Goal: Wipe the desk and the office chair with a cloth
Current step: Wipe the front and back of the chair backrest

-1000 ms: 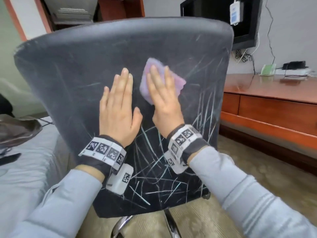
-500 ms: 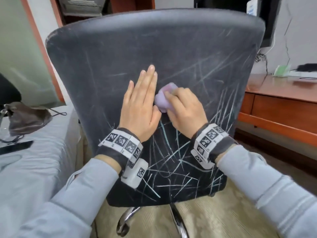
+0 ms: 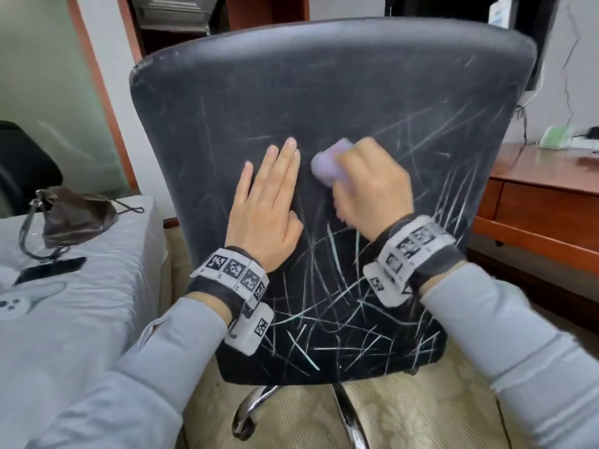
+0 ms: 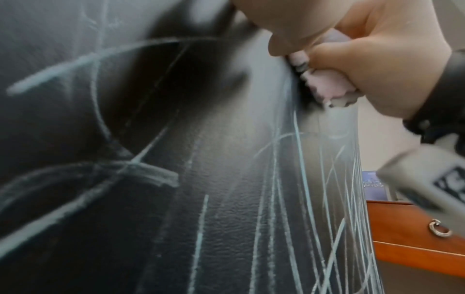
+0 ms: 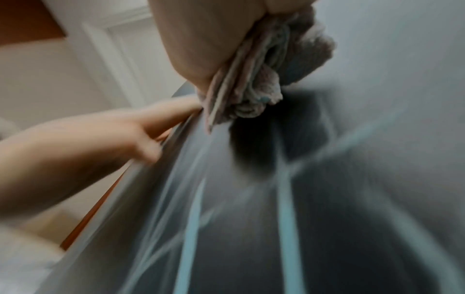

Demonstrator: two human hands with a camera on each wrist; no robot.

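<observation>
A black office chair backrest (image 3: pixel 324 92) fills the head view, its lower half crossed by pale chalk-like streaks (image 3: pixel 324 319). My right hand (image 3: pixel 369 186) grips a bunched lilac cloth (image 3: pixel 329 163) and presses it against the middle of the backrest. The cloth (image 4: pixel 324 87) pokes out under the curled fingers in the left wrist view, and its folds (image 5: pixel 254 83) show in the blurred right wrist view. My left hand (image 3: pixel 269 202) lies flat on the backrest just left of the cloth, fingers straight. A wooden desk (image 3: pixel 544 189) stands at the right.
A bed with grey sheets (image 3: pixel 64 303) is at the left, with a brown bag (image 3: pixel 74 215) and a dark phone (image 3: pixel 52 268) on it. The chair's chrome base (image 3: pixel 256 403) stands on beige carpet. A dark screen (image 3: pixel 453 8) hangs above the desk.
The right hand went from flat on the spread cloth to gripping it bunched up, and moved lower on the backrest. The left hand stays flat. The chair has shifted right in the head view.
</observation>
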